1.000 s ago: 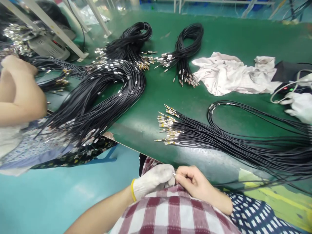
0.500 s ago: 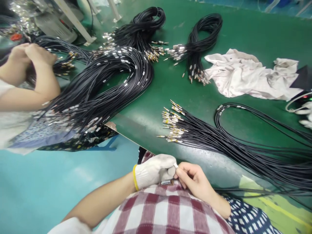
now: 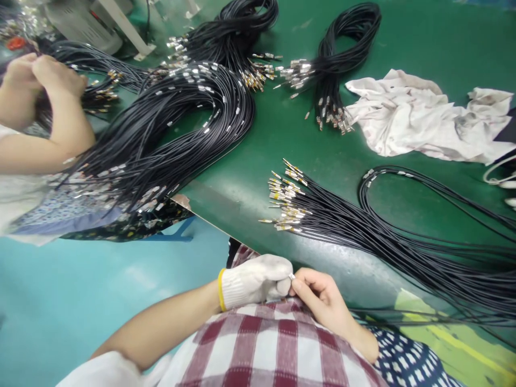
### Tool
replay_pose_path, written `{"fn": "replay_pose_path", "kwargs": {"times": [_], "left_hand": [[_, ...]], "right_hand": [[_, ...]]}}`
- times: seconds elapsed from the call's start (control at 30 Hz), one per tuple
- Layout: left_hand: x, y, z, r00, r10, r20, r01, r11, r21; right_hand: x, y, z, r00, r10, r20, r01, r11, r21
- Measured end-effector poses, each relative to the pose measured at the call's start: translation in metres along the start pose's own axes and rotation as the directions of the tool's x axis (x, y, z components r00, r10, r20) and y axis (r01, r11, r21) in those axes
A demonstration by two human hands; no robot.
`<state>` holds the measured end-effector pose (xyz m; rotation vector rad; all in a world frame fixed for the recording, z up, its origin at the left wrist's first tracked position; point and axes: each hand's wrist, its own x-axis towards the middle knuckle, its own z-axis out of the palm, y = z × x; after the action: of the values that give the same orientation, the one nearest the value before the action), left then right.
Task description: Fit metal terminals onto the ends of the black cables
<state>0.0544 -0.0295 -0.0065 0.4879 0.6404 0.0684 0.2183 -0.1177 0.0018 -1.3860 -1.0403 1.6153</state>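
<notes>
My left hand, in a white knitted glove with a yellow cuff, is closed in a pinch close to my body, below the table edge. My bare right hand meets it fingertip to fingertip. Between them shows a small whitish piece, pinched by both; its details are too small to tell. Just beyond my hands, a spread bundle of black cables lies on the green table, its metal and yellow-marked ends pointing left.
Coiled black cables cover the table's left part, with more bundles at the back. A crumpled white cloth lies at the right. Another person's hands are at the far left.
The view has shifted slightly, so the table's things appear a little higher. My hands keep the same pinch, with the small piece still between them.
</notes>
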Motion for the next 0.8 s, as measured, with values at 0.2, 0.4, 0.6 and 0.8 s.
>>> {"fn": "replay_pose_path", "kwargs": {"times": [0.2,0.4,0.6,0.8], "left_hand": [[-0.0016,-0.0018,-0.0004,0.998,-0.013,0.058,0.014,1.000,-0.016],[-0.0014,-0.0017,0.0005,0.998,0.007,0.062,-0.007,1.000,0.001],[-0.0014,-0.0013,0.0022,0.999,-0.003,0.046,0.002,1.000,0.009],[-0.0026,0.0002,0.0025,0.999,-0.015,0.035,0.014,1.000,0.020]], "right_hand": [[-0.0025,0.0000,-0.0016,1.000,-0.009,0.002,0.009,1.000,0.003],[-0.0033,0.0002,-0.0014,1.000,-0.005,0.004,0.005,1.000,0.007],[-0.0037,0.0016,-0.0015,1.000,-0.002,0.010,0.002,1.000,0.013],[-0.0040,0.0006,-0.0017,1.000,0.009,0.018,-0.009,1.000,0.008]]}}
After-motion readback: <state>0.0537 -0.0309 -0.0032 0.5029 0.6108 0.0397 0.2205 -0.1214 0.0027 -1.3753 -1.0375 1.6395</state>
